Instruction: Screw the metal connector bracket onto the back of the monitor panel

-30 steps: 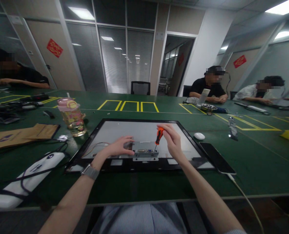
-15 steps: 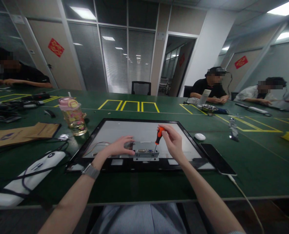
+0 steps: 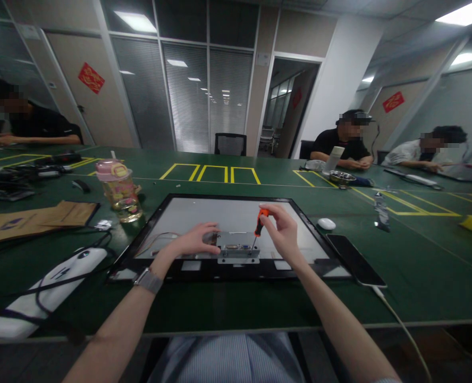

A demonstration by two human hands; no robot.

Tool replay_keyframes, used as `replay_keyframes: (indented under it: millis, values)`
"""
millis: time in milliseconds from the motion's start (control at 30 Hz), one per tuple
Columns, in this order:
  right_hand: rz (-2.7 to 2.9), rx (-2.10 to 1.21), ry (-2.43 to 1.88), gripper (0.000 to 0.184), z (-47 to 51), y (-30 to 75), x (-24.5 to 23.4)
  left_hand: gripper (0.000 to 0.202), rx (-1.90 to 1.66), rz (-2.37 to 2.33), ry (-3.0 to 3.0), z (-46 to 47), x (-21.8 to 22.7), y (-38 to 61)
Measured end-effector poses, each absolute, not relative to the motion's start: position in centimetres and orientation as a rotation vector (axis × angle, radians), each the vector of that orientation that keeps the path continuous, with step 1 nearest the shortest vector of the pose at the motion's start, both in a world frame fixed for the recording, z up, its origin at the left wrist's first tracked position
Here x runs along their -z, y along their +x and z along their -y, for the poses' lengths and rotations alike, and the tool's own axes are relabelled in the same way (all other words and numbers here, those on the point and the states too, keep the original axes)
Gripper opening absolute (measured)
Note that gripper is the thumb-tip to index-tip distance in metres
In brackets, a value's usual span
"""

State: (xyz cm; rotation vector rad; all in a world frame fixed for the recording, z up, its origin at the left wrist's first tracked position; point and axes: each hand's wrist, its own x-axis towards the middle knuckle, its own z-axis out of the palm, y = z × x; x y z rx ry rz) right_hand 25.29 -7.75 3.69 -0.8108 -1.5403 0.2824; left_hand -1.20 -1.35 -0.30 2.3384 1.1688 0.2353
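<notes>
Held between the thumb and fingers of the right grip [image 3: 283, 230] was an orange-and-black screwdriver [image 3: 261, 222], tilted slightly, its tip placed at the right end of a metal bracket [image 3: 238, 261], which was positioned at the near middle of the display panel [image 3: 188, 213]. At the bracket's left end, the left grip [image 3: 193, 239] was spread; whether anything was grasped could not be told. On the surface [image 3: 220, 306], a phone [image 3: 355, 260] was laid just right of the panel.
</notes>
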Motion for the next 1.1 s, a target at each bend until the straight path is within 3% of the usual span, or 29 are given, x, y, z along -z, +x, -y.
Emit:
replay_keyframes:
  millis: [167,433,633,833,1100]
  values:
    - [1.451,-0.372,-0.776,0.011,7.51,25.41,-3.68,0.076,-0.232,-1.175,2.337,1.36,0.33,-1.18]
    - [1.238,-1.127,-0.497,0.015,7.51,25.33,-4.17,0.076,-0.238,-1.173,2.327,1.36,0.28,-1.24]
    - [1.224,-1.095,-0.483,0.007,7.51,25.14,-4.14,0.077,-0.234,-1.180,2.319,1.22,0.40,-1.25]
    - [1.293,-1.096,-0.504,0.015,7.54,25.28,-4.31,0.075,-0.242,-1.178,2.324,1.47,0.18,-1.17]
    - [1.323,-1.030,-0.532,0.009,7.38,25.26,-3.98,0.076,-0.244,-1.177,2.340,1.54,0.08,-1.14]
